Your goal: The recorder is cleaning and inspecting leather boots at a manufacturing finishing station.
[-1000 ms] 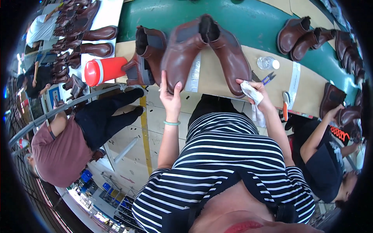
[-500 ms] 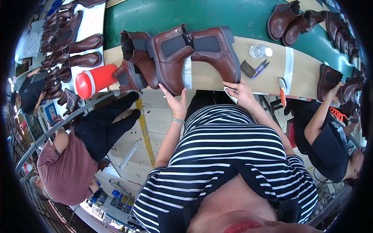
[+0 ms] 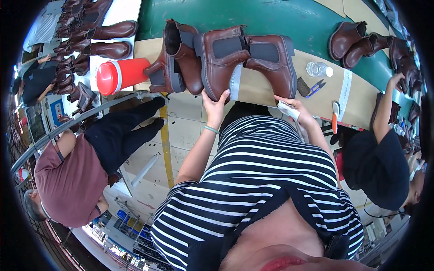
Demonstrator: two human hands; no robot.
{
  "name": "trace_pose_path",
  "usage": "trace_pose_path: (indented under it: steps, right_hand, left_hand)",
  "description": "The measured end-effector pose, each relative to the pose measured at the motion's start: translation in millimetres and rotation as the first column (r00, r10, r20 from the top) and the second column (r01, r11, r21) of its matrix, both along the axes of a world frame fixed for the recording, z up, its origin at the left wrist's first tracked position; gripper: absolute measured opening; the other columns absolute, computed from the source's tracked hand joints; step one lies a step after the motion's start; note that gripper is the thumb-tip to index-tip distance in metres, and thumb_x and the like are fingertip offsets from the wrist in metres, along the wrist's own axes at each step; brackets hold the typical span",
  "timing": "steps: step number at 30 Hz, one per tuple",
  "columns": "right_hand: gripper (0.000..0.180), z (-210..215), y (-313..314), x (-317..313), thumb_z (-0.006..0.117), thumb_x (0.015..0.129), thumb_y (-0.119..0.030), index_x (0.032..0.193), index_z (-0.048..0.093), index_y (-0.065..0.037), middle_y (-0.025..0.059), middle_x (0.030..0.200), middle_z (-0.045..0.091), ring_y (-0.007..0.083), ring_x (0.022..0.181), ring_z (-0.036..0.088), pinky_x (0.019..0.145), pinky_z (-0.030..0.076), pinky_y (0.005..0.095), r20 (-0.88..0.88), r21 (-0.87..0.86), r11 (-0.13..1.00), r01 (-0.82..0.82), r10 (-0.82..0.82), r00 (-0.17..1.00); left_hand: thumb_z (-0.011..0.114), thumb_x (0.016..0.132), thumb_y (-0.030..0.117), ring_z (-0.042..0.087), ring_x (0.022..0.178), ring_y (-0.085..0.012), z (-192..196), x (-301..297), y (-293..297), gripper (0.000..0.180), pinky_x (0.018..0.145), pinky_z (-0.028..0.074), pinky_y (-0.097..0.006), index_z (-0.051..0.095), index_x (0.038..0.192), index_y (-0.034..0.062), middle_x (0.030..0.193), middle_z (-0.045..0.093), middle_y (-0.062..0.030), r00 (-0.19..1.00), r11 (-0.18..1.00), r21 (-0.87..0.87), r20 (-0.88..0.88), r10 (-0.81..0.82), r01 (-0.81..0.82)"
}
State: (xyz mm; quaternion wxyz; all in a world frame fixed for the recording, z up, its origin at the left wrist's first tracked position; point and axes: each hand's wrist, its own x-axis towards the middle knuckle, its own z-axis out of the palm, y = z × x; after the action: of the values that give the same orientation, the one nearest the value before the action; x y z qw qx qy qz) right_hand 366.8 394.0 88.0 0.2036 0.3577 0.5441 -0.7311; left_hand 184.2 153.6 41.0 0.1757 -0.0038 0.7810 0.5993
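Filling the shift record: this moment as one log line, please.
left hand: holding brown boot by toe | right hand: holding white cloth, at toe of second boot | clear bottle: right of boots

Top (image 3: 271, 158): black with white horizontal stripes; neckline band (image 3: 289, 195): plain black, V-shaped; sleeves (image 3: 174, 217): striped; left-wrist bangle (image 3: 211, 129): pale green; trousers (image 3: 246, 109): dark.

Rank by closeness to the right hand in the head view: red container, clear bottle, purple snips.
1. Purple snips, just beyond the right hand, rightward.
2. Clear bottle, farther up, past the snips.
3. Red container, far left.
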Motion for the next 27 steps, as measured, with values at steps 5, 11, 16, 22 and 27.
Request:
trace_pose_path:
  steps: [5, 11, 16, 22, 27]
  right_hand:
    - [0.042, 6, -3, -4, 0.056, 0.087, -0.009, 0.127, 0.059, -0.018, -0.0084, 0.077, 0.058, -0.0013, 0.051, 0.040, 0.043, 0.032, 0.0151, 0.058, -0.063, 0.994, 0.092, -0.088, 0.994]
    - [0.043, 24, -4, -15, 0.055, 0.086, -0.009, 0.128, 0.059, -0.017, -0.0082, 0.069, 0.057, -0.0010, 0.047, 0.040, 0.041, 0.030, 0.0155, 0.000, 0.001, 0.993, 0.118, -0.118, 0.993]
    - [0.045, 71, 10, -47, 0.052, 0.084, -0.006, 0.129, 0.055, -0.006, -0.0052, 0.062, 0.054, 0.0002, 0.041, 0.039, 0.037, 0.029, 0.0156, -0.151, -0.163, 0.966, 0.199, -0.224, 0.963]
    - [0.053, 85, 50, -59, 0.058, 0.087, -0.017, 0.133, 0.043, 0.005, -0.0031, 0.075, 0.059, -0.0016, 0.046, 0.045, 0.036, 0.033, 0.0113, -0.398, -0.490, 0.837, 0.242, -0.463, 0.792]
    - [0.055, 93, 93, -57, 0.054, 0.090, -0.021, 0.135, 0.038, 0.007, -0.0016, 0.064, 0.052, 0.0055, 0.041, 0.043, 0.035, 0.034, 0.0180, -0.476, -0.585, 0.791, 0.178, -0.512, 0.715]
  left_hand:
    - [0.084, 0.067, 0.019, 0.053, 0.108, -0.0262, -7, -7, -4, 0.081, 0.095, 0.041, -0.036, 0.036, 0.129, -0.0007, 0.119, 0.054, -0.0183, 0.997, 0.997, 0.027, 0.038, -0.073, 0.072]
    - [0.084, 0.067, 0.016, 0.054, 0.106, -0.0245, 15, -20, 12, 0.074, 0.093, 0.043, -0.035, 0.039, 0.123, 0.0005, 0.117, 0.054, -0.0155, 0.978, 0.983, 0.072, 0.111, -0.178, 0.171]
    - [0.076, 0.077, 0.010, 0.054, 0.110, -0.0196, 78, -46, 57, 0.062, 0.094, 0.044, -0.033, 0.041, 0.127, 0.0005, 0.122, 0.053, -0.0112, 0.881, 0.907, 0.409, 0.388, -0.273, 0.101]
    - [0.065, 0.088, 0.016, 0.057, 0.110, -0.0191, 98, -66, 101, 0.052, 0.096, 0.046, -0.036, 0.041, 0.131, 0.0002, 0.122, 0.056, -0.0104, 0.649, 0.789, 0.611, 0.573, -0.500, 0.067]
    - [0.063, 0.089, 0.018, 0.060, 0.106, -0.0194, 76, -69, 132, 0.042, 0.094, 0.048, -0.035, 0.049, 0.124, -0.0005, 0.117, 0.060, -0.0102, 0.490, 0.698, 0.715, 0.621, -0.612, -0.034]
